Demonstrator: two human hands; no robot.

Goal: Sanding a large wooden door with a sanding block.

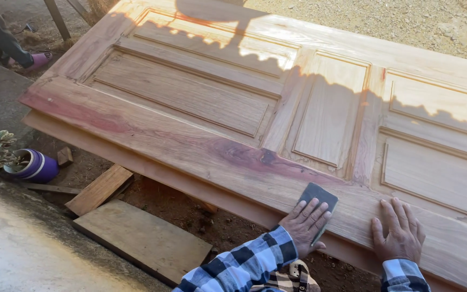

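A large panelled wooden door (201, 146) lies flat, stacked on another board, its near rail streaked reddish. My left hand (305, 224) presses a dark grey sheet of sandpaper (320, 196) flat against that near rail, fingers spread over the sheet. My right hand (399, 232) rests palm down on the bare wood a short way to the right, fingers apart, holding nothing. Both wrists wear blue and white checked sleeves. Shadow covers most of the door; sunlight hits the far edge.
A purple pot (34, 166) with a small plant lies on the dirt at left. Loose planks (99, 189) and a flat board (144, 238) lie under the door's near edge. Another person's foot in a purple slipper (38, 59) stands at the far left.
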